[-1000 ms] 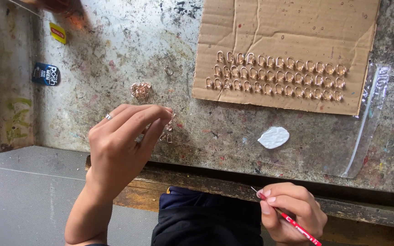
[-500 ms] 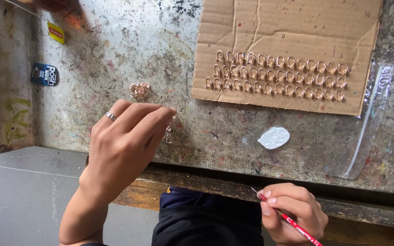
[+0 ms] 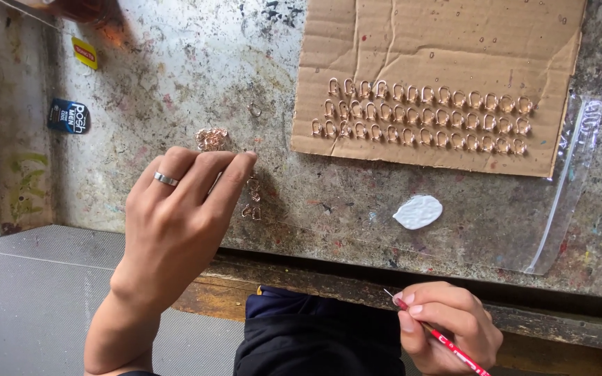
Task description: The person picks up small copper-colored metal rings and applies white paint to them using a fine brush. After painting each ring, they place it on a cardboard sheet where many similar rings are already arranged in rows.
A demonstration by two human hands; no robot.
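My left hand, a silver ring on one finger, hovers flat over the worn workbench with its fingers together and nothing in it. Its fingertips are beside a few loose copper-coloured rings, and a small heap of the same rings lies just beyond. My right hand is below the bench edge, shut on a thin red tool with a fine metal tip. A cardboard sheet at the back right carries three rows of several copper rings.
A white blob of paste lies in front of the cardboard. A clear plastic bag runs along the cardboard's right side. A dark blue sticker and a yellow sticker mark the bench's left. Dark clothing is below.
My left hand has shifted slightly left and down, uncovering the loose rings near its fingertips. The right hand has stayed put.
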